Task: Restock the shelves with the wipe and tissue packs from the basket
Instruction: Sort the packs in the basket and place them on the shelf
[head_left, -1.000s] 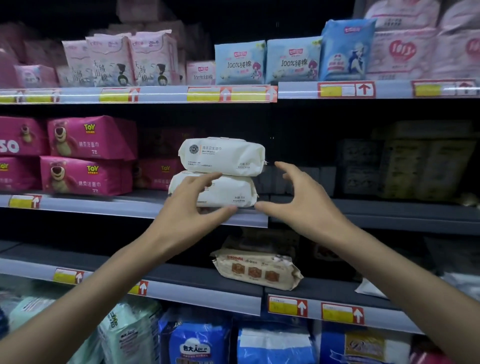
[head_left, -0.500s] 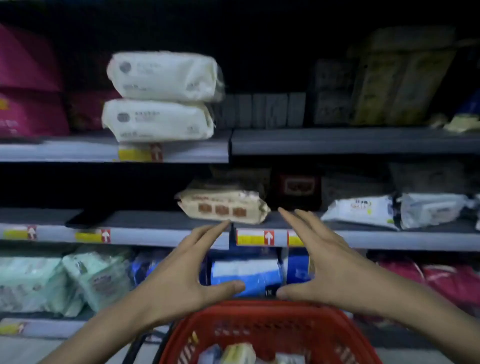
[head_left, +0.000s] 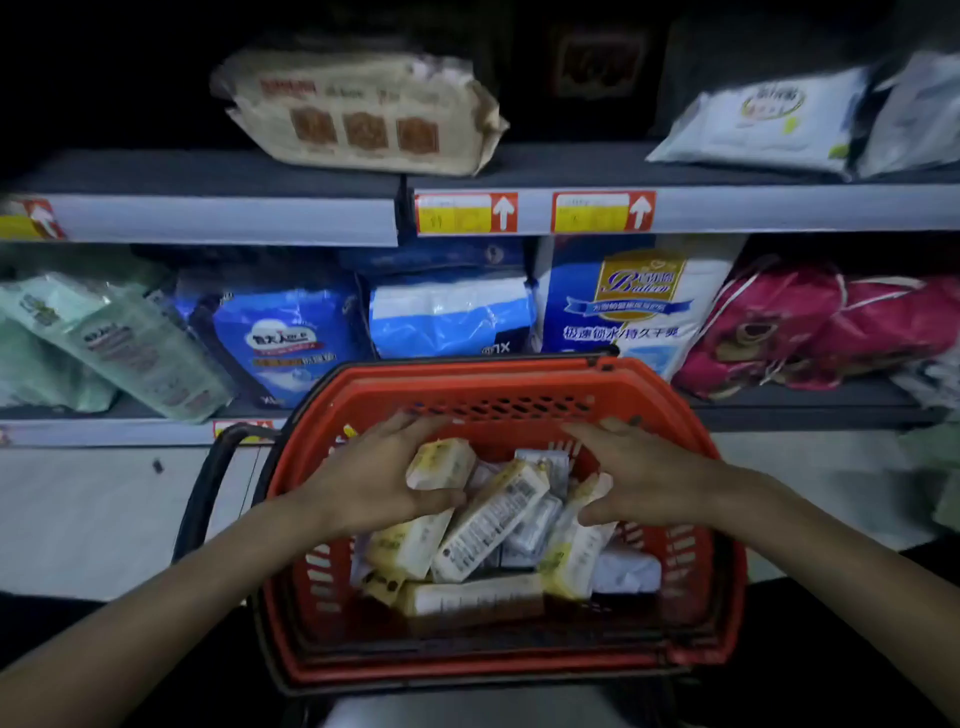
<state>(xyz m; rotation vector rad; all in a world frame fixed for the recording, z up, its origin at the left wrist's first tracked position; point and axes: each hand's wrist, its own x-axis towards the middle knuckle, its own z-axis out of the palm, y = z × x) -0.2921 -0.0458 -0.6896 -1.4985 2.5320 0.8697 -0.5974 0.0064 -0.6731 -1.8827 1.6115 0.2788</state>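
- Looking down into a red basket (head_left: 467, 374) at 6 o'clock, set against the shelving, with a black handle (head_left: 208, 478) at its 9 o'clock.
- Holding a pack (head_left: 441, 460) in the left grip (head_left: 379, 483) at the basket's 11 o'clock: thumb under, fingers curled over the top, pack pinched between them. Yellow-and-white wrapper, topmost of the heap.
- Hovering the right grip (head_left: 649, 478) at the basket's 1 o'clock: spread in a C, thumb against the top end of a second pack (head_left: 571, 551), fingers arched above it and not touching.
- Between the two grips: a barcode pack (head_left: 488, 525), tilted, label side up.
- Heaped loose in the basket: more yellow-and-white packs, incl. a flat pack (head_left: 467, 597) at its 6 o'clock and a white pack (head_left: 628, 571) at its 4 o'clock.
- On the upper shelf (head_left: 208, 176): a tan pack (head_left: 363, 114) at 12 o'clock, white wipes (head_left: 758, 124) at 2 o'clock.
- On that shelf's front edge, near 12 o'clock: two red-and-yellow price tags (head_left: 466, 213) side by side.
- On the lower shelf (head_left: 805, 405) behind the basket: green bags (head_left: 119, 343) at 9 o'clock, blue bags (head_left: 280, 338) at 11 to 12, pink bags (head_left: 810, 327) at 3 o'clock.
- Print on the packs too blurred to read.
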